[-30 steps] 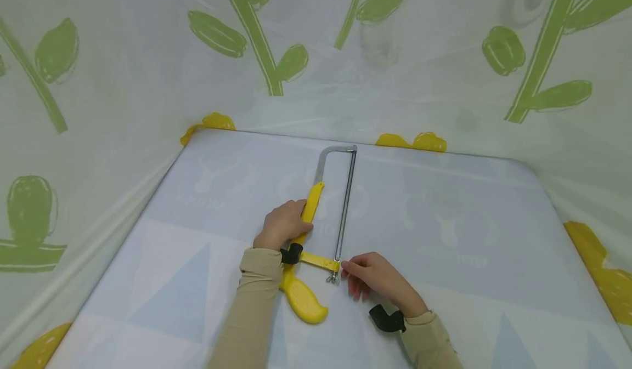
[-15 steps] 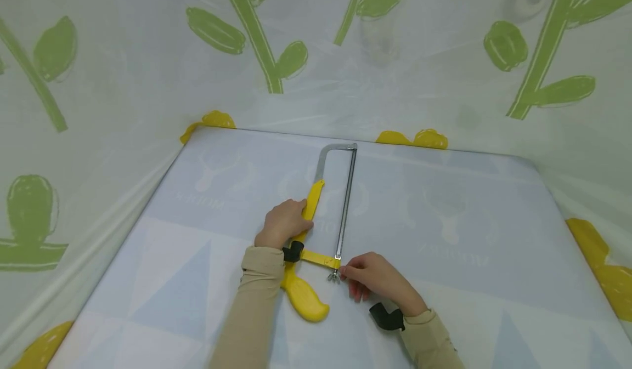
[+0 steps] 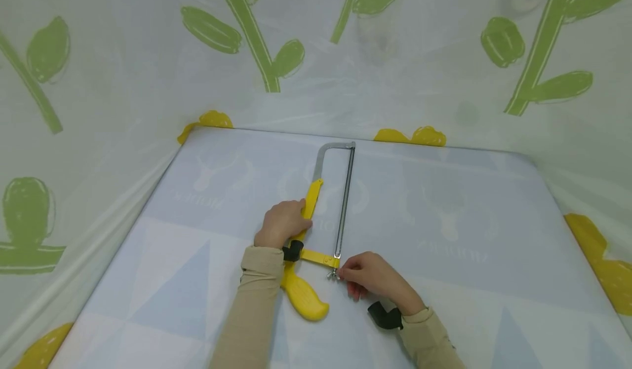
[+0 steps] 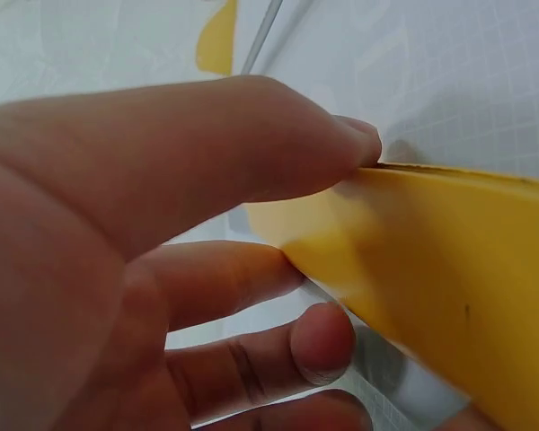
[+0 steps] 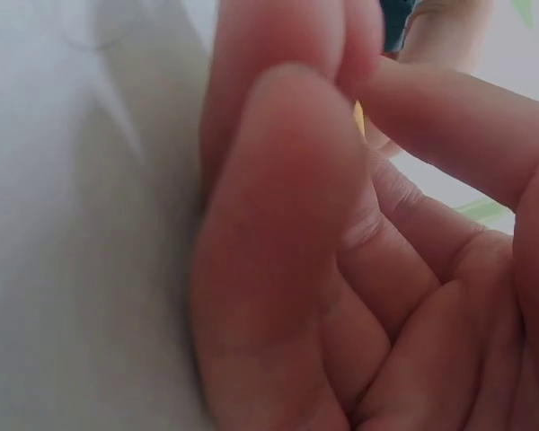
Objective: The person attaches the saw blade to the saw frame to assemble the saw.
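Observation:
A hacksaw (image 3: 312, 199) with a yellow and silver frame lies on the covered table, its blade (image 3: 345, 202) on the right side and its yellow handle (image 3: 306, 300) toward me. My left hand (image 3: 283, 222) grips the yellow back of the frame; in the left wrist view the thumb is on top of the yellow bar (image 4: 431, 242) and fingers are underneath. At the near end of the blade sits a small metal wing nut (image 3: 332, 275), which my right hand (image 3: 373, 276) pinches between thumb and forefinger. The right wrist view shows curled fingers (image 5: 278, 224) that hide the nut.
A pale cloth with blue triangles (image 3: 173, 297) covers the table (image 3: 444, 193). Behind and beside it hang white curtains (image 3: 123, 56) printed with green leaves and yellow flowers. Black curved pieces (image 3: 385, 316) are strapped at both wrists.
My right fingertips have moved slightly left onto the wing nut, which stands at a different angle. The left hand and the hacksaw have stayed in place.

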Motion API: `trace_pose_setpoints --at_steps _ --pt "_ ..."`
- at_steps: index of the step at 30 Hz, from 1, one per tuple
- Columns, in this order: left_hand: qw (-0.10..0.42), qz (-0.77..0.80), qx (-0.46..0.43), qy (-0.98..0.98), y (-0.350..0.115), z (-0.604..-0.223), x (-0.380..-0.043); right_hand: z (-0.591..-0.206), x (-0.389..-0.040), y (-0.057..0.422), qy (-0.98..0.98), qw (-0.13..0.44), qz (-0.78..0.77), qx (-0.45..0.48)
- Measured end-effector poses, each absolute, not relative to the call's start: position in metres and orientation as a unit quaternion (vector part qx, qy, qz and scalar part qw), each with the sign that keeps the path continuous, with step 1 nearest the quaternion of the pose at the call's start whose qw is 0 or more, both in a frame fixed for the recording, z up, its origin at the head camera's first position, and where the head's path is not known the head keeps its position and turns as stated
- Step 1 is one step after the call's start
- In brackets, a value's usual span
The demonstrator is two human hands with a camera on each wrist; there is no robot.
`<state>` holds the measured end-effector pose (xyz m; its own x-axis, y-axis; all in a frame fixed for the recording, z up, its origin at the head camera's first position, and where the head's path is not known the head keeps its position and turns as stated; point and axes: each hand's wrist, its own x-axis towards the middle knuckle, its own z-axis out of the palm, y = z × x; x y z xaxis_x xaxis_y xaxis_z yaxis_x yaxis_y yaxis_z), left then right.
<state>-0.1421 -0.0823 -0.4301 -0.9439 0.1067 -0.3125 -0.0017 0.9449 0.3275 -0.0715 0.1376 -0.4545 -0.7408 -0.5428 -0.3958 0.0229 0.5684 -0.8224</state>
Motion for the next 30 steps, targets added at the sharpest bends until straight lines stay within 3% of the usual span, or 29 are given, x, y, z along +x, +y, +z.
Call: trace_pose_setpoints --at_steps 30 --pt "0.152 0.167 0.028 0.974 -0.0824 -0.4272 -0.1369 -0.4552 -0.0673 0.1366 0.822 0.323 -0.442 -0.158"
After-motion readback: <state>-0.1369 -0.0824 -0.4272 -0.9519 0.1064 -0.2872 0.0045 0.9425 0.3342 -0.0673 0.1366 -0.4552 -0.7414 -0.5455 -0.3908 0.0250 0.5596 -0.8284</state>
